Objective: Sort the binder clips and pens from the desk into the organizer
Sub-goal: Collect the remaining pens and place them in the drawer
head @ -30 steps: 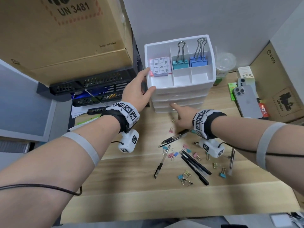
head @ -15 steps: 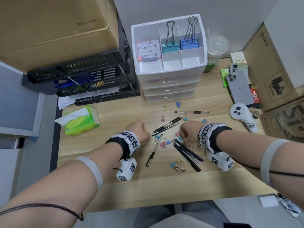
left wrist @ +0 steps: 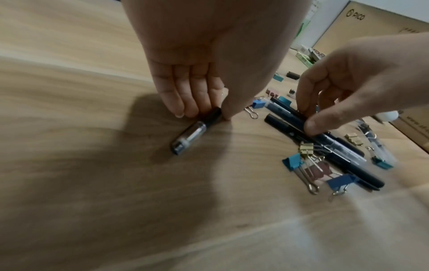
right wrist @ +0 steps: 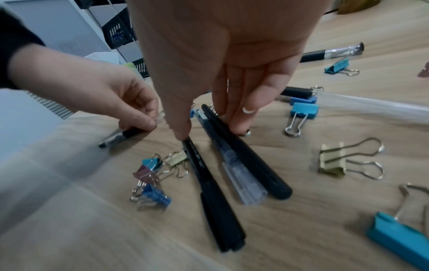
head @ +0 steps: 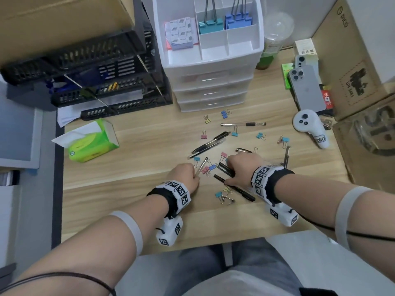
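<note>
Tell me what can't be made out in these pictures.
- Organizer drawers: frosted fronts blur the contents, head view.
- Large clips' handles: cut off by the top edge, head view.
- Left hand's fingertips: hidden under its own back, head view.
- Clear pen: smeared by blur, right wrist view.

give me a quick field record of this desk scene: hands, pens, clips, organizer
left hand: pinches a clear-barrelled pen with black grip on the wooden desk
right hand: fingers and thumb closing on a bundle of black pens lying on the desk
loose pens: several more, farther out on the desk
small coloured binder clips: scattered on the desk around both hands
white plastic drawer organizer: at the desk's back; large teal binder clips and large blue binder clips stand in its top tray; front compartments hold nothing
</note>
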Demonstrator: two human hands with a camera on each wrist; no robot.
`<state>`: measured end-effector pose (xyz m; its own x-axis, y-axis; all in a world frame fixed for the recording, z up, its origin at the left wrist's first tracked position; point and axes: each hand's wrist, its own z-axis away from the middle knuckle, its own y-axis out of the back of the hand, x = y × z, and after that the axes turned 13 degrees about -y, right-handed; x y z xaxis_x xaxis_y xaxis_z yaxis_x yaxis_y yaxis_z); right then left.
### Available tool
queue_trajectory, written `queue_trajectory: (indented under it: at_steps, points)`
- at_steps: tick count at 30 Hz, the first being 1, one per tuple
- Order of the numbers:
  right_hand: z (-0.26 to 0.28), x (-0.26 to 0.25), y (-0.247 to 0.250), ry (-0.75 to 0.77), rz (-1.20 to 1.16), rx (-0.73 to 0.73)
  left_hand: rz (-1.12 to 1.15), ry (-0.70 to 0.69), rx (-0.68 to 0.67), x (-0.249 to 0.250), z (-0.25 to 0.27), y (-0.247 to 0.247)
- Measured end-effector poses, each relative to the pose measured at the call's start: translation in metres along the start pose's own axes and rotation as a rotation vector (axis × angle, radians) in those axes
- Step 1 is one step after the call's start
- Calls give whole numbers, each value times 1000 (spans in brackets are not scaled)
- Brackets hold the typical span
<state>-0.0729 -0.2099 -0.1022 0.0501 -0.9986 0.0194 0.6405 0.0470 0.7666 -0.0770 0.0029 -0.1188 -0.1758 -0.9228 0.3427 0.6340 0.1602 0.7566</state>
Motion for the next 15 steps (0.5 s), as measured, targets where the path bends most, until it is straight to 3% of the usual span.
queue_trajectory:
  at_steps: [6,15]
  points:
    - [12,-8,4,6,55,14,38,-66,-42,2,3,13]
    - [12,-15,3,-65,78,-21,72,-109,141,11,-15,44]
